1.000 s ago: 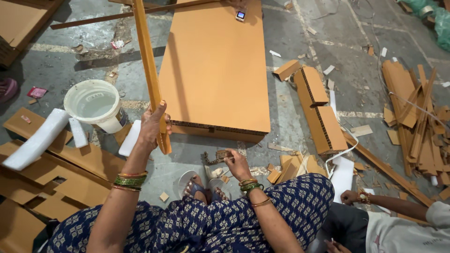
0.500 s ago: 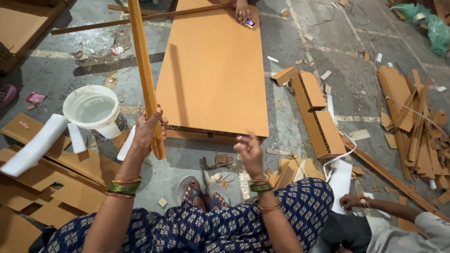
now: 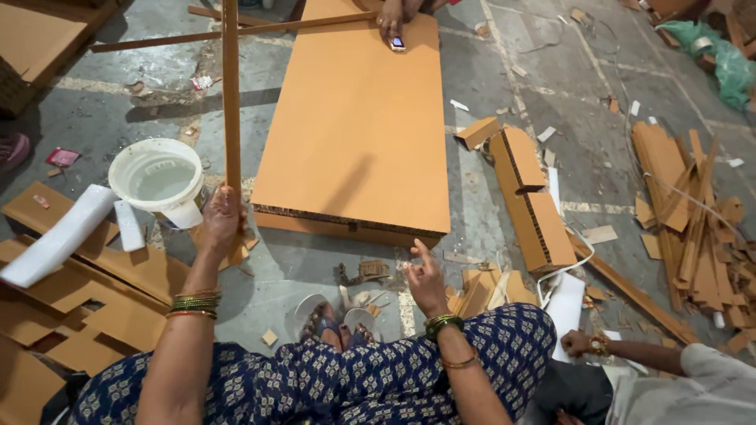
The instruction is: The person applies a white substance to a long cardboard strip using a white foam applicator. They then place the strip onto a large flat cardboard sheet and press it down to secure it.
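A big flat orange board (image 3: 354, 118) lies on the grey floor (image 3: 504, 102). Its long way runs from near to far, straight out in front of the person. Its near end, where the holes inside show, sits just past the person's feet.

To the right of the board lies a thick folded cardboard strip (image 3: 531, 193), and far right there is a heap of thin cardboard pieces (image 3: 693, 228). On the left sit flat cut-out cardboard sheets (image 3: 87, 291) and a white bucket (image 3: 160, 179).

A long thin orange strip (image 3: 231, 86) stands up almost straight, just left of the board. Its bottom end rests on the floor beside the bucket. The left hand (image 3: 220, 224) is closed around the low part of this strip and holds it up.

The right hand (image 3: 425, 277) is open and holds nothing, with one finger pointing up. It hovers near the board's near right corner, so it is the closer hand to the board. The strip is on the left hand's side.

At the far end of the board, another person's hand (image 3: 391, 17) rests on it beside a small phone (image 3: 398, 43). A co-worker's hand (image 3: 579, 343) sits low on the right.
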